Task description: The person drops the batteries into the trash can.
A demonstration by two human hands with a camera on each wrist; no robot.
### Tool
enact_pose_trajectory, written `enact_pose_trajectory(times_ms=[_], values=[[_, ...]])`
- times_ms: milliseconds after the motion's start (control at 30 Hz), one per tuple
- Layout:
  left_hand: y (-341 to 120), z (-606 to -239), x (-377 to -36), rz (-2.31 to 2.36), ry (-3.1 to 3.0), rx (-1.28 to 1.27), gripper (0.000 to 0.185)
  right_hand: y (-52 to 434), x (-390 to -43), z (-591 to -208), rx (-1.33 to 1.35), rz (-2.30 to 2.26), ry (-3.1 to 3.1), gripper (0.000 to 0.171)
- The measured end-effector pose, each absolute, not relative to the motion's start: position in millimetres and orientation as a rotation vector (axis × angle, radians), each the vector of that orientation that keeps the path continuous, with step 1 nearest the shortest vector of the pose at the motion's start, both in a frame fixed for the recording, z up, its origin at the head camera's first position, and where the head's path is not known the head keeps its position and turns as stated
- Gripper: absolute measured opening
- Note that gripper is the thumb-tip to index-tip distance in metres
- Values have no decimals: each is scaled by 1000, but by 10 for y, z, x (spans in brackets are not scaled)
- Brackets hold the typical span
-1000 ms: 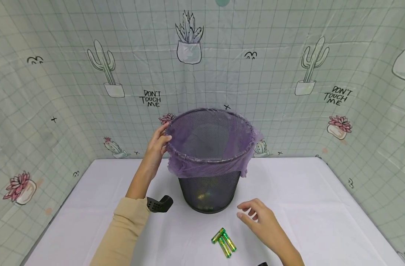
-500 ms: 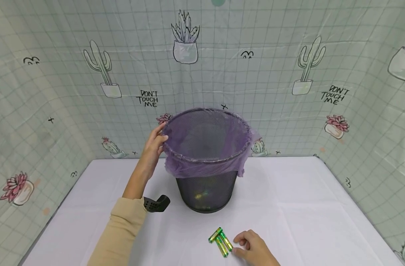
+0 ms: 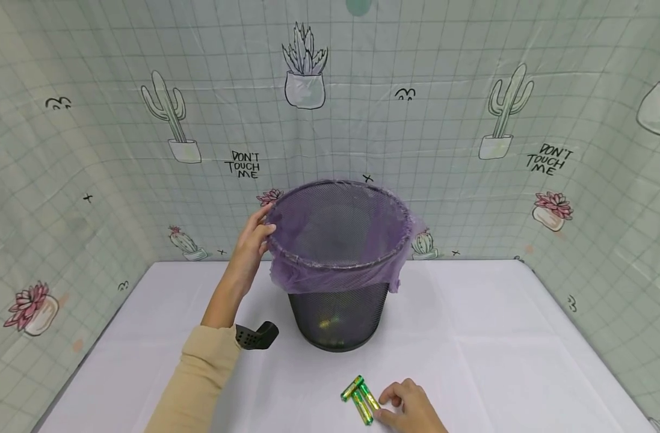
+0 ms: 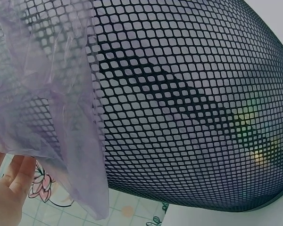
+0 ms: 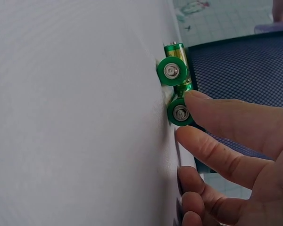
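Observation:
A black mesh wastebasket [image 3: 337, 319] stands upright, lined with a thin purple bag [image 3: 335, 279] folded over its rim. My left hand [image 3: 251, 243] grips the rim at the left, thumb over the top edge and fingers outside. In the left wrist view, its fingers [image 4: 21, 172] lie against the hanging bag. Three green and gold batteries lie in front: one slanted battery [image 3: 352, 388], a middle battery [image 3: 362, 408] and a right battery [image 3: 370, 397]. My right hand [image 3: 411, 409] pinches the right battery's near end [image 5: 180, 113] between thumb and index finger; the other fingers are curled.
Blurred yellow-green shapes [image 4: 254, 136] show through the mesh low in the wastebasket. A white cloth [image 3: 470, 337] covers the table. Behind and at both sides hangs a grid-patterned curtain [image 3: 438, 150] with cactus drawings. A black strap piece [image 3: 258, 335] sticks out at my left wrist.
My right hand has moved down and left from beside the wastebasket to the batteries, its thumb and index finger closing at the right one. The left hand stays on the rim.

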State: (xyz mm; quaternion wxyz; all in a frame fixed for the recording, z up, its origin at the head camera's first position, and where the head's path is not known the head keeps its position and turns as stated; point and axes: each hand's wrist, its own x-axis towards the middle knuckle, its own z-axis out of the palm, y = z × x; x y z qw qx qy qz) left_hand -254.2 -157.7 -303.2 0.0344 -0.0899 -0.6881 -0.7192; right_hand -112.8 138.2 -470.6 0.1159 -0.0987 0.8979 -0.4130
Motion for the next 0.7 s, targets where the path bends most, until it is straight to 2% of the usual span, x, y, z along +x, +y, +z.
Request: enact_pose_trajectory(times_ms=[700], values=[[-1585, -3042, -2545, -2208, -2102, -302, 58, 1354, -1112, -4673, -231, -1156, 2682, 16]])
